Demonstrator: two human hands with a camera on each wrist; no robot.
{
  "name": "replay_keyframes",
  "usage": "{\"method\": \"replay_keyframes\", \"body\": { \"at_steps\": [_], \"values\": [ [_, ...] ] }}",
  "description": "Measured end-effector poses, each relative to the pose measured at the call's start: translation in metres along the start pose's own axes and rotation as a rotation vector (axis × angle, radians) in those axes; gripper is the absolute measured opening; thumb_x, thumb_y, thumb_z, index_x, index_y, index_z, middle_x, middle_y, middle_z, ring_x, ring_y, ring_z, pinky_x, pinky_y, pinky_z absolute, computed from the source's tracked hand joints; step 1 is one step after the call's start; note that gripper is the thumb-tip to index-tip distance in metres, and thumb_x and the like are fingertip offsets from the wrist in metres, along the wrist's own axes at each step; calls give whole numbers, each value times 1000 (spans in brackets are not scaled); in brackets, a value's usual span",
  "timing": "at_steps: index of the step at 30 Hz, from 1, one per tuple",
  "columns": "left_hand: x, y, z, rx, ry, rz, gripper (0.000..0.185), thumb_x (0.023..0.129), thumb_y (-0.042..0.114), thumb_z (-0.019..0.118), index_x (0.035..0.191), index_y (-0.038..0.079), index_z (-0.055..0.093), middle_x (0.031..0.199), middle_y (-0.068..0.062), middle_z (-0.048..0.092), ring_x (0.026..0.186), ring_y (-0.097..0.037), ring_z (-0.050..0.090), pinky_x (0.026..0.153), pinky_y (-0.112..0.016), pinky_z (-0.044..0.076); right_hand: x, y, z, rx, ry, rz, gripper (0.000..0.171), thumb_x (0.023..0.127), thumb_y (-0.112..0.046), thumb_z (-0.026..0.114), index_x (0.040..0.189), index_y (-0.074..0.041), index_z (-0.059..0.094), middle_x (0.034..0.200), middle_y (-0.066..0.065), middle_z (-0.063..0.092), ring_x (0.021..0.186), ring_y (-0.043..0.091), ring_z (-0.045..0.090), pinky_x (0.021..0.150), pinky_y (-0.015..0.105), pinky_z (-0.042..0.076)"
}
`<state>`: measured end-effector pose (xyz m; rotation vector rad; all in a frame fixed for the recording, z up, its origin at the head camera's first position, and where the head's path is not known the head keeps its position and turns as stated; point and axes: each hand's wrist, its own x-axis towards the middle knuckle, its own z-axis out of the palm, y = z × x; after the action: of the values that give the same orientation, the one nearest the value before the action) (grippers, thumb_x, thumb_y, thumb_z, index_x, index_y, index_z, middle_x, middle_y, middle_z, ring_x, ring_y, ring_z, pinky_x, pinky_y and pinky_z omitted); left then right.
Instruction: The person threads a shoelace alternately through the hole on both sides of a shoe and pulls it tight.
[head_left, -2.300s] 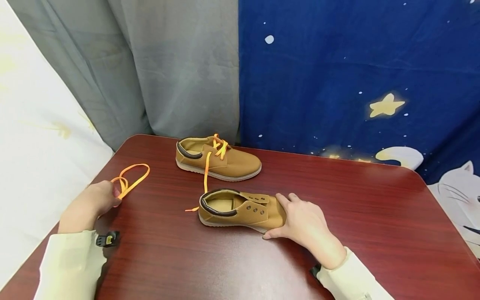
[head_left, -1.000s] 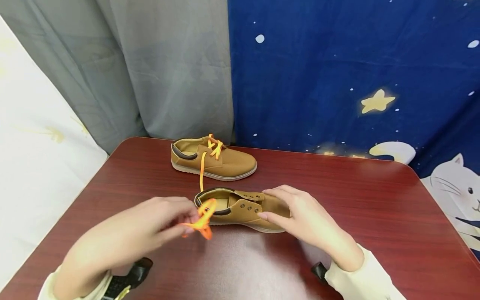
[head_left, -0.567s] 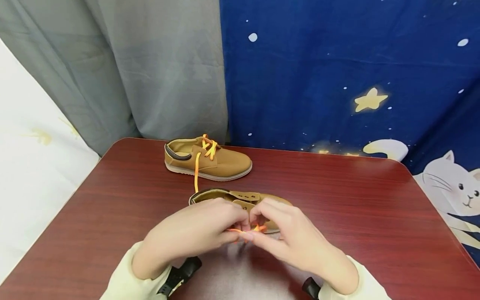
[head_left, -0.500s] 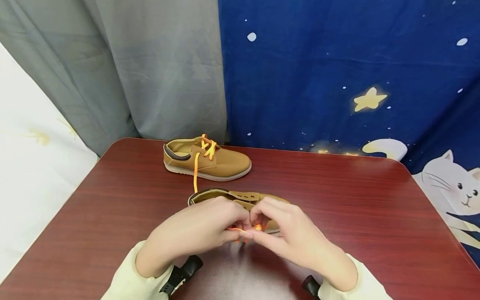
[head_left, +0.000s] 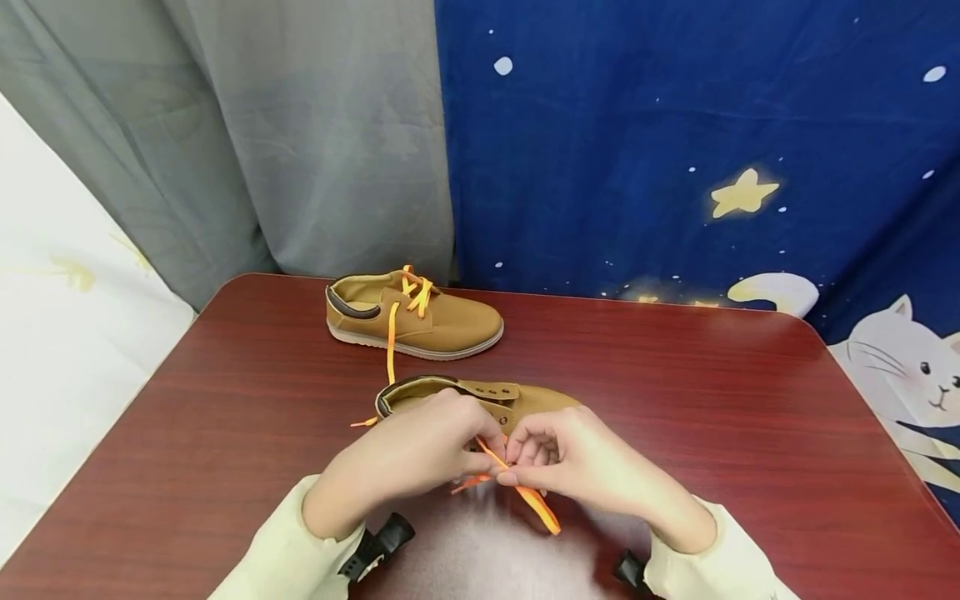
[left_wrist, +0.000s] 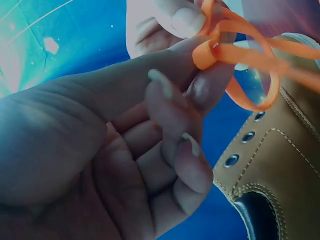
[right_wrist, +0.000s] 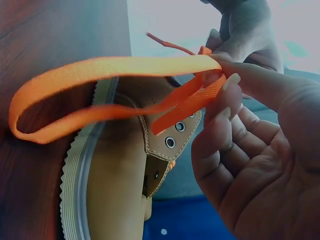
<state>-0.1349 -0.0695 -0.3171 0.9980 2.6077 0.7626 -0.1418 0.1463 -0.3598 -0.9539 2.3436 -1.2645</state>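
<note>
Both hands meet over the near side of an unlaced tan shoe (head_left: 540, 402), whose eyelets show no lace through them. My left hand (head_left: 420, 446) pinches an orange shoelace (head_left: 542, 510) between thumb and fingers. Opposite it, my right hand (head_left: 581, 454) pinches the same lace, fingertips almost against the left ones. In the right wrist view a wide loop of the shoelace (right_wrist: 100, 67) hangs out from the right fingertips. Small coils of the shoelace (left_wrist: 252, 55) gather at the left fingertips in the left wrist view. The hands hide part of the shoe's near side.
A second tan shoe (head_left: 457, 325), laced in orange, stands behind, toe to the right. Its loose lace end (head_left: 392, 342) trails down to the near shoe's heel. The reddish wooden table (head_left: 712, 400) ends at a grey curtain (head_left: 345, 150) and a blue starry curtain (head_left: 600, 150).
My left hand has brought the shoelace from the table's left side to the near shoe. My right hand has left the toe and taken hold of the lace, which now hangs in a longer loop.
</note>
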Motion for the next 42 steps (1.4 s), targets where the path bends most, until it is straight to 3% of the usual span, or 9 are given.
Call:
{"method": "replay_keyframes", "body": {
  "at_steps": [4, 9, 16, 22, 26, 31, 35, 38, 42],
  "values": [
    [1, -4, -1, 26, 15, -18, 16, 87, 29, 79, 72, 24, 74, 63, 19, 61, 59, 6, 49, 61, -17, 45, 1, 3, -2, -2, -27, 2, 9, 87, -20, 79, 87, -17, 70, 72, -9, 68, 66, -2, 60, 61, 21, 53],
    [4, -8, -1, 37, 52, -58, 11, 86, 24, 80, 75, 24, 76, 67, 18, 65, 61, 5, 52, 62, -18, 46, 2, 6, -3, -36, -45, -13, 5, 88, -17, 77, 89, -16, 72, 72, -10, 66, 66, -3, 58, 62, 20, 53],
    [8, -10, 3, 41, 69, -34, 15, 86, 24, 79, 73, 24, 73, 63, 17, 61, 57, 5, 48, 59, -18, 43, 5, 12, -3, -55, -3, -73, 9, 92, -28, 75, 86, -23, 71, 76, -13, 64, 69, 0, 53, 63, 22, 48],
    [10, -12, 4, 4, 23, 16, 10, 89, 24, 76, 79, 23, 76, 68, 19, 63, 61, 7, 47, 62, -16, 45, 8, 18, -4, 29, -11, -15, 19, 87, -33, 80, 76, -21, 70, 66, -12, 58, 60, 1, 45, 53, 19, 38],
    [12, -14, 4, 11, 46, -9, 10, 89, 28, 77, 79, 24, 77, 68, 19, 64, 60, 7, 49, 61, -16, 45, 10, 20, -5, 127, -34, 19, 19, 85, -29, 81, 75, -15, 72, 62, 4, 63, 55, 0, 47, 49, 17, 36],
    [14, -18, 3, -13, 38, -23, 15, 91, 26, 75, 77, 23, 76, 67, 17, 62, 59, 5, 49, 57, -17, 43, 11, 23, -6, 250, -73, 31, 16, 90, -21, 77, 85, -5, 76, 70, 22, 70, 57, 8, 63, 51, 20, 47],
    [13, -21, 1, -55, 24, -21, 11, 91, 24, 75, 81, 22, 76, 70, 16, 64, 60, 5, 52, 59, -17, 45, 12, 27, -9, 258, -107, 32, 21, 93, -19, 73, 89, 1, 76, 73, 19, 73, 62, 7, 66, 56, 24, 54],
    [12, -23, -2, -64, 98, -57, 1, 89, 20, 77, 89, 20, 77, 77, 14, 70, 64, 4, 56, 63, -18, 48, 12, 29, -12, 291, -104, 73, 22, 95, -17, 71, 95, 4, 75, 77, 19, 75, 63, 4, 67, 58, 28, 57],
    [14, -25, -2, 55, 264, -125, 12, 85, 19, 80, 97, 19, 77, 88, 11, 72, 77, -4, 61, 72, -26, 51, 12, 30, -13, 338, -76, 143, 25, 98, -16, 66, 102, 7, 73, 83, 29, 74, 63, 3, 69, 59, 30, 58]
  ]
}}
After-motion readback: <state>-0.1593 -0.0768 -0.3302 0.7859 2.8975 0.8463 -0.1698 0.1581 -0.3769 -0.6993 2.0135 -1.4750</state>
